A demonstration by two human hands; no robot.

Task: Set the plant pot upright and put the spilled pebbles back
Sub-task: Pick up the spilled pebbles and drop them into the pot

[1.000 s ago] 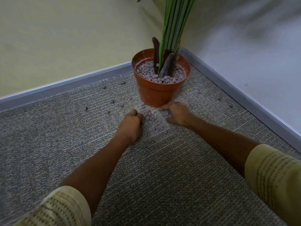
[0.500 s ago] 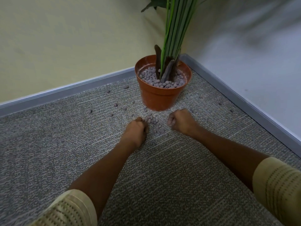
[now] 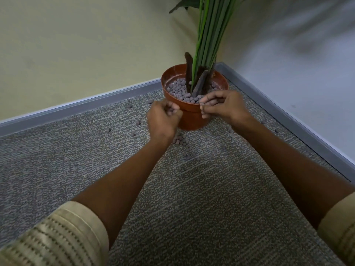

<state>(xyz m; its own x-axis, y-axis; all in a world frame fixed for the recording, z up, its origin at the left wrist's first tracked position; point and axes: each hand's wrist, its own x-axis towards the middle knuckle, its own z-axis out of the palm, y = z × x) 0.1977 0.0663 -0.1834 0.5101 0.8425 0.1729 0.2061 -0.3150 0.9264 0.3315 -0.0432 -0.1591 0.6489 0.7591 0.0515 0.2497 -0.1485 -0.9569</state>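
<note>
Now I'm holding both cupped hands, left hand (image 3: 163,120) and right hand (image 3: 222,106), fingers curled around light, rolling pebbles (image 3: 179,141), at the pot (image 3: 192,116) rim's six o'clock.

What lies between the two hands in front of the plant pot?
In the head view, only the pot's orange front wall shows between the left hand and right hand; lower down, spilled pebbles on carpet.
</note>
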